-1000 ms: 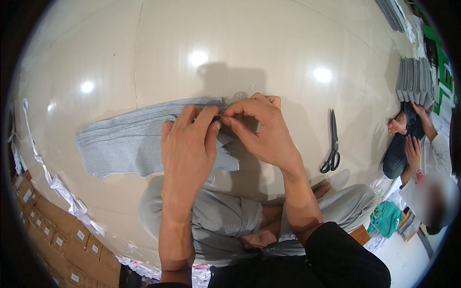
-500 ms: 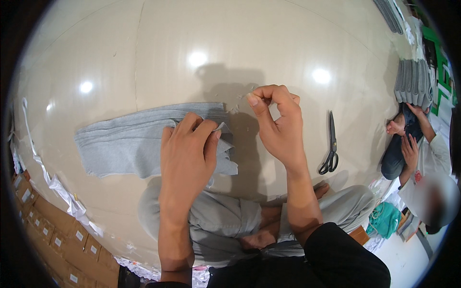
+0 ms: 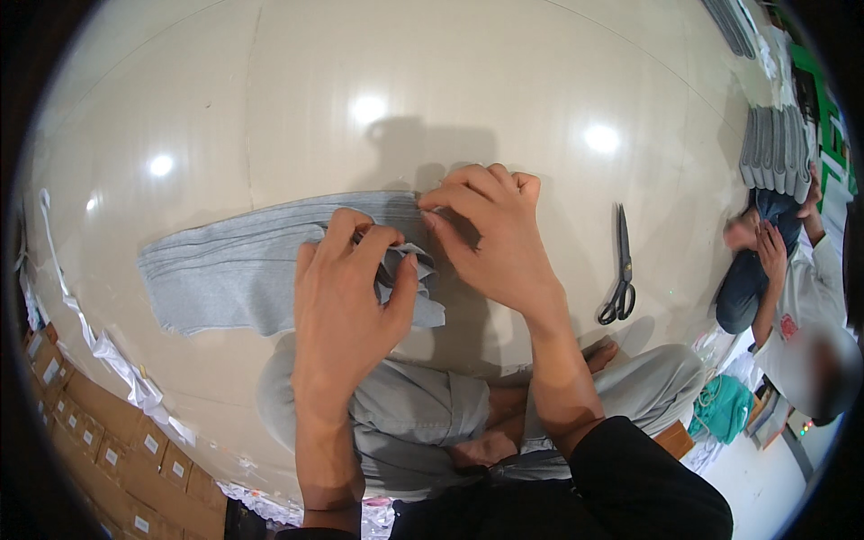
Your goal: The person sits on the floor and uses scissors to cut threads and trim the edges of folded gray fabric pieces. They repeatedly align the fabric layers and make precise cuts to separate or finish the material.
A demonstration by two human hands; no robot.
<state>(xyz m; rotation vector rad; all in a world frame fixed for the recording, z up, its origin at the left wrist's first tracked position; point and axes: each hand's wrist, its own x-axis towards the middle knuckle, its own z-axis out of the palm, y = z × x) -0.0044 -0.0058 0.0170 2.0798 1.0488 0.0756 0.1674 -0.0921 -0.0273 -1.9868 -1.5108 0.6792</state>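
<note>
A stack of grey fabric pieces (image 3: 225, 274) lies on the floor in front of me, its layers fanned along the far edge. My left hand (image 3: 346, 297) rests over its right part with fingers curled in, and turned-back folds of fabric show between the thumb and fingers. The fingertips on that hand are partly hidden. At the stack's far right corner is my right hand (image 3: 495, 238), thumb and forefinger a little apart at the fabric's edge, with nothing visible between them. Black-handled scissors (image 3: 620, 274) lie closed on the floor to the right.
Cardboard boxes (image 3: 117, 432) stand at the lower left, beside a white strip of material (image 3: 126, 373). At the right, a co-worker (image 3: 801, 279) sits near a folded grey fabric stack (image 3: 774, 153). A green bag (image 3: 723, 403) lies beyond my right knee.
My right hand has come left and down to the fabric's edge, its pinch loosening. My left hand's thumb and fingers have spread, with folds rising between them. The co-worker's arms moved.
</note>
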